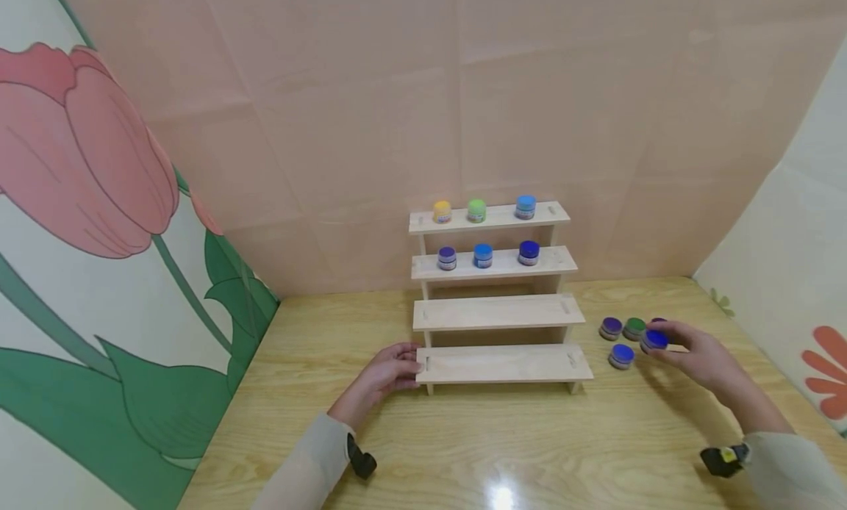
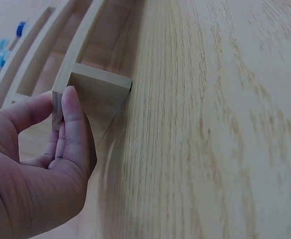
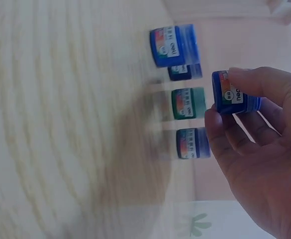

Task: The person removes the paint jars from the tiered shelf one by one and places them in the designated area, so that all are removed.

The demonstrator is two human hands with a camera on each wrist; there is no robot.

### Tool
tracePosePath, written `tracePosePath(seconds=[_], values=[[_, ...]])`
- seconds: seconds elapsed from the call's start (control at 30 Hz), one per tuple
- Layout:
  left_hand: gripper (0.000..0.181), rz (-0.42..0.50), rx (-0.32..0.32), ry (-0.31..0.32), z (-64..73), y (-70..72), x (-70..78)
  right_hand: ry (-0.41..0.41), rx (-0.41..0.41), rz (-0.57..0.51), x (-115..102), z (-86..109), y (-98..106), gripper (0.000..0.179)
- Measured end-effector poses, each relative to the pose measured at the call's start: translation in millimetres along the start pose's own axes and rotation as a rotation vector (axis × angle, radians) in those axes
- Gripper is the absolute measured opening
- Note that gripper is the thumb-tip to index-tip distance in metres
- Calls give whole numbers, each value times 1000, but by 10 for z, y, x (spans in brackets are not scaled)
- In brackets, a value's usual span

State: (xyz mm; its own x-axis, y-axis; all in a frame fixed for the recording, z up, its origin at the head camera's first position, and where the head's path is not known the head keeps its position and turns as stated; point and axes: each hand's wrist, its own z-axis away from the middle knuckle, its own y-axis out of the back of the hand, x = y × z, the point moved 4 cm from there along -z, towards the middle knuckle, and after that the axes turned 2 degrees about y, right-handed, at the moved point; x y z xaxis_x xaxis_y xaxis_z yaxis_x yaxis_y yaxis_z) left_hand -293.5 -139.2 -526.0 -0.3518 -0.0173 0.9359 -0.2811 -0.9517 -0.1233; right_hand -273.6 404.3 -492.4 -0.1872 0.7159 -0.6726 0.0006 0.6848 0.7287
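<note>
Risk, as judged from the present lie of things: the blue-lidded jar (image 1: 655, 340) is pinched only between thumb and fingertips of the right hand (image 1: 695, 356), so a loose grip could drop it onto the jars just below and beside it and scatter them across the table (image 1: 503, 436). The stepped wooden rack (image 1: 496, 311) is light-looking; a knock on a shelf edge could topple the six jars already on its two upper steps.

Item: small round paint jar, deep blue lid, printed label band on the side, held off the table to the right of the rack, level with its lowest step.

Neighbouring stock, right of the rack: purple-lidded jar (image 1: 611, 328), green-lidded jar (image 1: 634, 328), a second blue-lidded jar (image 1: 621, 356), and a dark one mostly hidden behind the held jar.

On the rack: top step, yellow, green and light blue lids; second step, three in blues. Two lower steps bare.

Left hand (image 1: 390, 370): fingers straight, thumb and fingertips resting against the rack's left end at the bottom step, steadying it.
</note>
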Motion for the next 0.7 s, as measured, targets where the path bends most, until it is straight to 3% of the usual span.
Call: tracePosePath(seconds=[0.7], values=[[54, -8, -5, -1, -1, -4, 0, -76, -75, 47, 226, -81, -75, 61]])
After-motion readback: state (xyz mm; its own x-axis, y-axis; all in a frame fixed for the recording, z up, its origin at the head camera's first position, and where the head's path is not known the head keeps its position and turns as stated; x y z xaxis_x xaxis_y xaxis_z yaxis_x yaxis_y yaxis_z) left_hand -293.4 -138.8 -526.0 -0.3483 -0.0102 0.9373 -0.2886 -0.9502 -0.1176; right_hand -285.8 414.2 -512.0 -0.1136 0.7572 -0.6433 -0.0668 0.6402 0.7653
